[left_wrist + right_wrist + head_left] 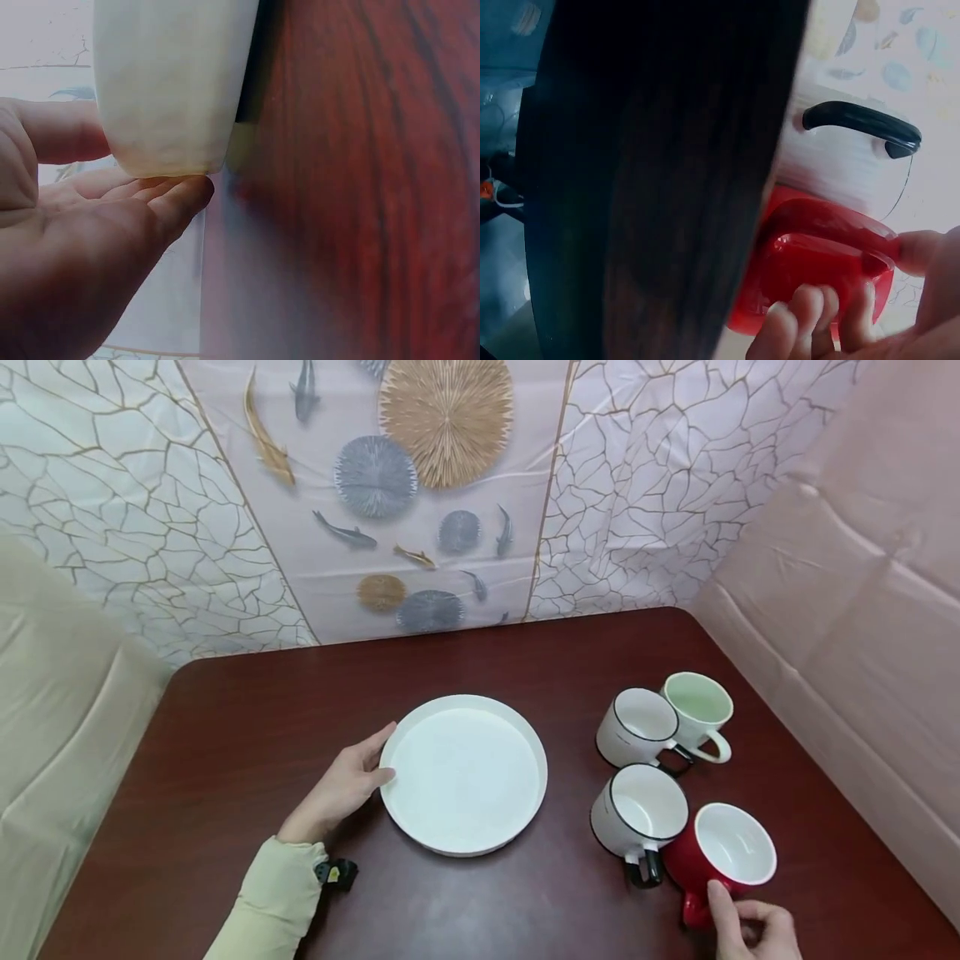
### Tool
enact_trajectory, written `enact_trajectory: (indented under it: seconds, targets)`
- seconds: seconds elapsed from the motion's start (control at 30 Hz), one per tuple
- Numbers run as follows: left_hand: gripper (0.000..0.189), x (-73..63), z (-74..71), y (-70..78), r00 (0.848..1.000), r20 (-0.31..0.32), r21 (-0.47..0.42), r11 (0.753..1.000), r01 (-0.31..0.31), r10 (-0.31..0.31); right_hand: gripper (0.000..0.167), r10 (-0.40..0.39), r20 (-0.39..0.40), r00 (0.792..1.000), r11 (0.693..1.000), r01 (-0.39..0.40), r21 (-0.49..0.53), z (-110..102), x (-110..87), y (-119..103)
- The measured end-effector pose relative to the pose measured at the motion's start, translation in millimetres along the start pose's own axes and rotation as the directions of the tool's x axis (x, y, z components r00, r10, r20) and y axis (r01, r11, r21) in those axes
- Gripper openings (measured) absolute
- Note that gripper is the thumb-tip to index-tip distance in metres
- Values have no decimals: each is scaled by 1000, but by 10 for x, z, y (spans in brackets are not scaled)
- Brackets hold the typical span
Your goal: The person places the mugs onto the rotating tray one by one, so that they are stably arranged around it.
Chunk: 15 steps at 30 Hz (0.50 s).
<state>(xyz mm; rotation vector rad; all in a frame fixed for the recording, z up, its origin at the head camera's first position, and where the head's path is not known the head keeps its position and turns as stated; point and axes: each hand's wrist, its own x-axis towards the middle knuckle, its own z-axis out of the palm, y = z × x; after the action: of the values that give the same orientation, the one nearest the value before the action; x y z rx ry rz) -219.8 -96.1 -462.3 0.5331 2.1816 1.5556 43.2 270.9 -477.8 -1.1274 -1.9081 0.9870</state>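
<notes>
A round white tray [463,777] lies on the dark table, its shallow rim facing up. My left hand [348,785] holds its left edge, thumb over the rim and fingers along the outer wall; in the left wrist view the fingertips [199,191] reach the tray's lower edge. At the lower right stands a red mug [731,847] with a white inside. My right hand [753,931] is beside it, thumb at the top of the red handle [825,221], other fingers loosely bent near the mug's side. A white mug [637,806] with black rim and handle stands close beside the red one.
Behind are another black-rimmed white mug [637,727] and a pale green mug [697,706], close together. A patterned cloth [450,552] hangs beyond the table's far edge; padded panels [862,627] flank the right side. The tabletop [285,710] is dark red-brown wood.
</notes>
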Motion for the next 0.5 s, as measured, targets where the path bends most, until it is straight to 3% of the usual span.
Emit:
enact_trajectory:
  seconds: [0.13, 0.2, 0.3, 0.4, 0.5]
  targets:
    - [65, 8, 1, 24, 999, -17, 11, 999, 35, -35, 34, -8, 70, 998, 1000, 8, 8, -22, 0, 29]
    - [64, 5, -1, 29, 999, -19, 13, 999, 50, -49, 34, 57, 134, 989, 998, -62, 33, -34, 1, 33]
    - [64, -2, -2, 36, 998, -21, 7, 998, 57, -57, 35, 200, 236, 951, 976, -214, 36, -41, 14, 28]
    - [64, -10, -3, 42, 998, -25, 4, 998, 58, -58, 41, 318, 337, 886, 939, -344, 17, -55, 43, 18]
    - [64, -14, 1, 48, 998, -29, -1, 998, 59, -59, 42, 313, 386, 868, 938, -346, 17, -54, 54, 25]
